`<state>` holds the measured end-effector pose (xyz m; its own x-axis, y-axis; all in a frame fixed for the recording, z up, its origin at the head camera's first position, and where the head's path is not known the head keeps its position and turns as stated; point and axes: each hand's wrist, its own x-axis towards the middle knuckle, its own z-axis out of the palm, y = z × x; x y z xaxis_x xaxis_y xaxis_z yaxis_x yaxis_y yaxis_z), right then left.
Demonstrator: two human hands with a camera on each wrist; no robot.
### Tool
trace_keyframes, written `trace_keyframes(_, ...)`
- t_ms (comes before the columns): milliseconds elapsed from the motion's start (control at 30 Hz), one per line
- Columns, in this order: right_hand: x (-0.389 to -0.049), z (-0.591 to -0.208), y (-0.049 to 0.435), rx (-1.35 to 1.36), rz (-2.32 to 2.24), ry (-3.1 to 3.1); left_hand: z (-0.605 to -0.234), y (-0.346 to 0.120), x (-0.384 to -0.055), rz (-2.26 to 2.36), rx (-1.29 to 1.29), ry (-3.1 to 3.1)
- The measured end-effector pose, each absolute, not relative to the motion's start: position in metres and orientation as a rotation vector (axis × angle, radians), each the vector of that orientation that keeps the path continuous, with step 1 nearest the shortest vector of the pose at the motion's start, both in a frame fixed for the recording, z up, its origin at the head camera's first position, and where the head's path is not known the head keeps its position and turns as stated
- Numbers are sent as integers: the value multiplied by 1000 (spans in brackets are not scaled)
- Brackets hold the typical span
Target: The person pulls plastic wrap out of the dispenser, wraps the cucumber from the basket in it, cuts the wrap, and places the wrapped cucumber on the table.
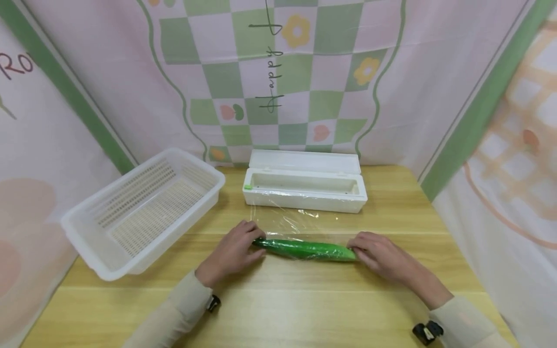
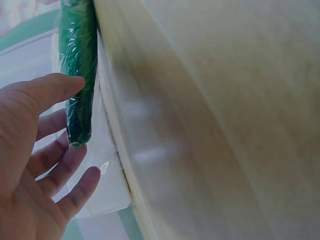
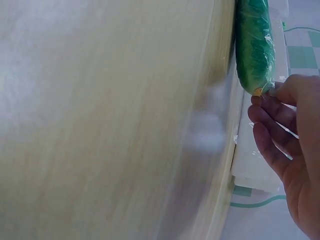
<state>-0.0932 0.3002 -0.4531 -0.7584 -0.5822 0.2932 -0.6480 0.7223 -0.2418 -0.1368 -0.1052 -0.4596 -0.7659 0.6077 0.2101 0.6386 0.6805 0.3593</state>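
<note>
A green cucumber (image 1: pixel 306 249), with shiny cling film (image 1: pixel 287 222) around it, lies crosswise between the two hands. From the cucumber the clear film stretches back to the front of a white lidded dispenser box (image 1: pixel 304 200). My left hand (image 1: pixel 237 249) holds the cucumber's dark left end; in the left wrist view the thumb (image 2: pixel 70 86) lies on its wrapped side and the other fingers are behind and below. At the paler right end, my right hand (image 1: pixel 380 253) pinches film between thumb and forefinger, right against the cucumber's tip (image 3: pixel 257 92).
The dispenser's lid (image 1: pixel 304 162) stands raised at the back, and a small green piece (image 1: pixel 248 186) sits on its left rim. A white slotted basket (image 1: pixel 191 224) occupies the left of the wooden table (image 1: pixel 278 309). Patterned cloth (image 1: pixel 291 72) hangs behind.
</note>
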Motion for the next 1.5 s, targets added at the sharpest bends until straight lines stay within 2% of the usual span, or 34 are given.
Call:
trace_keyframes(467, -96, -457, 300, 936, 693, -2763, -463, -106, -139, -675, -1046, -2846)
trace_keyframes(1500, -99, -463, 304, 1070, 453, -2454, -458, -107, -138, -723, -1061, -2848)
